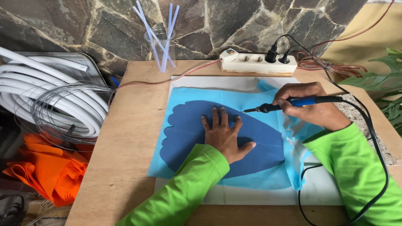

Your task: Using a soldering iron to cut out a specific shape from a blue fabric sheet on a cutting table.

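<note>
My left hand [225, 134] lies flat, fingers spread, on a dark blue leaf-shaped fabric piece [188, 129]. That piece rests on a light blue fabric sheet [188, 94] over a white board [217, 81]. My right hand [312, 104] grips a blue-handled soldering iron [293, 103] like a pen. Its metal tip [247, 111] points left, just above the dark fabric's upper edge near my left fingertips. Both sleeves are bright green.
A white power strip [257, 62] with two black plugs sits at the table's back edge, the iron's black cord [377, 138] looping down the right. A clear cup of straws [161, 46] stands back left. White hose and wire coils [63, 104] and orange cloth [50, 171] lie left.
</note>
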